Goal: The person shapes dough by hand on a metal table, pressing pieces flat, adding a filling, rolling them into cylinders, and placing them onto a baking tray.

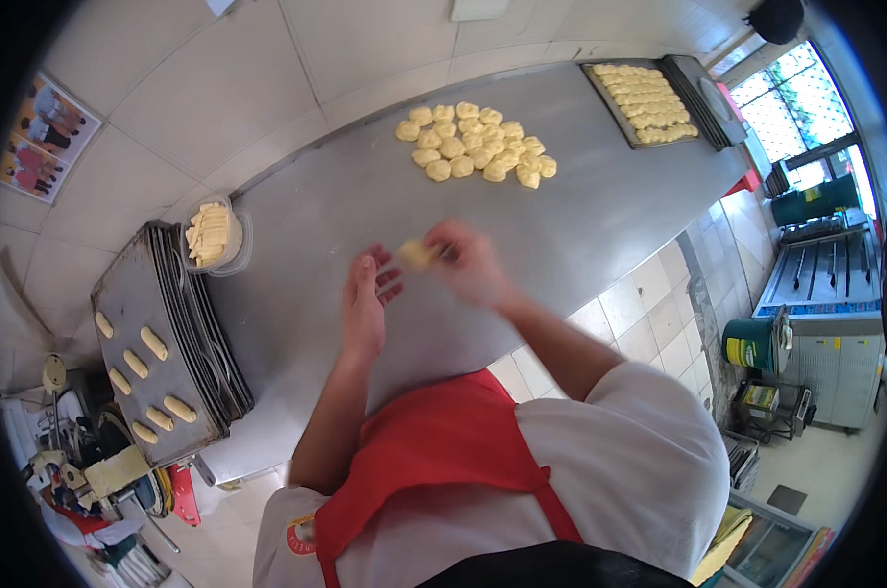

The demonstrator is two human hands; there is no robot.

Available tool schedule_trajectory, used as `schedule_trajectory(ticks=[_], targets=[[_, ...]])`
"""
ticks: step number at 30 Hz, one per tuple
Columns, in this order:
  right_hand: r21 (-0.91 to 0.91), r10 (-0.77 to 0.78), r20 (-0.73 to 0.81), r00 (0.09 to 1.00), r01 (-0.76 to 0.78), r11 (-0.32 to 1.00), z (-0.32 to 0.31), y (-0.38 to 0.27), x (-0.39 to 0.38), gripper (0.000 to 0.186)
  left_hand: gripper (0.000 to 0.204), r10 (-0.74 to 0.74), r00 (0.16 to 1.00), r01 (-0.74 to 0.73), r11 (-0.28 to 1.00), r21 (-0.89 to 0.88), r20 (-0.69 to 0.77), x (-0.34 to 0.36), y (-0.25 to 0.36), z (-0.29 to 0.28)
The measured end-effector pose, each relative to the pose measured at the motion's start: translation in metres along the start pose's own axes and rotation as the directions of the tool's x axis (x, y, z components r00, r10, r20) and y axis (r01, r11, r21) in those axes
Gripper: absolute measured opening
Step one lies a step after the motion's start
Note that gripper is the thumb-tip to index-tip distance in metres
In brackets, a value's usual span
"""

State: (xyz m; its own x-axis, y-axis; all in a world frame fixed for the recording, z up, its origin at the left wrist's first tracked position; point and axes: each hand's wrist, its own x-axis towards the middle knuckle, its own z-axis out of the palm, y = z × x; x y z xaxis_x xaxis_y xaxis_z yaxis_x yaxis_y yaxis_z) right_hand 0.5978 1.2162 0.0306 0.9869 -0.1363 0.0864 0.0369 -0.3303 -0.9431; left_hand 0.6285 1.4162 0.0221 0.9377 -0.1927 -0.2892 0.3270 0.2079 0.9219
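My right hand (468, 260), blurred, grips a piece of yellow dough (416, 255) above the steel table (571, 216). My left hand (368, 299) is just left of it, fingers apart and loosely curved, holding nothing. Beyond my hands lies a loose group of several dough pieces (473, 142) on the metal surface. At the left, a clear plastic tub (211, 237) holds pale yellow sticks, beside stacked trays (159, 372) whose top one carries several short dough rolls (152, 341).
A filled tray of dough pieces (639, 103) sits at the far right beside more stacked pans (703, 108). Tiled wall (218, 88) backs the table. Tiled floor (659, 333), green bins (747, 343) and pale cabinets (825, 382) are to the right, machinery (100, 475) lower left.
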Motion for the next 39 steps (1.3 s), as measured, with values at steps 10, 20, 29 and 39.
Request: schedule_trajectory(ticks=[10, 20, 29, 39], targets=[[0.384, 0.430, -0.092, 0.898, -0.367, 0.847, 0.139, -0.021, -0.060, 0.042, 0.069, 0.487, 0.871, -0.398, 0.775, 0.491, -0.062, -0.052, -0.030, -0.039], [-0.235, -0.823, -0.133, 0.552, 0.789, 0.567, 0.062, -0.248, -0.055, 0.023, 0.046, -0.061, 0.946, -0.006, 0.979, -0.203, -0.319, -0.085, -0.071, -0.231], [-0.639, 0.245, 0.286, 0.927, -0.006, 0.769, 0.197, 0.025, -0.153, 0.033, 0.041, 0.414, 0.877, -0.434, 0.471, 0.768, 0.242, -0.112, -0.133, -0.193], [-0.903, 0.347, 0.385, 0.855, 0.271, 0.334, 0.187, 0.053, -0.195, 0.087, 0.068, 0.107, 0.803, -0.584, -0.061, 0.810, 0.587, -0.143, -0.142, -0.201]])
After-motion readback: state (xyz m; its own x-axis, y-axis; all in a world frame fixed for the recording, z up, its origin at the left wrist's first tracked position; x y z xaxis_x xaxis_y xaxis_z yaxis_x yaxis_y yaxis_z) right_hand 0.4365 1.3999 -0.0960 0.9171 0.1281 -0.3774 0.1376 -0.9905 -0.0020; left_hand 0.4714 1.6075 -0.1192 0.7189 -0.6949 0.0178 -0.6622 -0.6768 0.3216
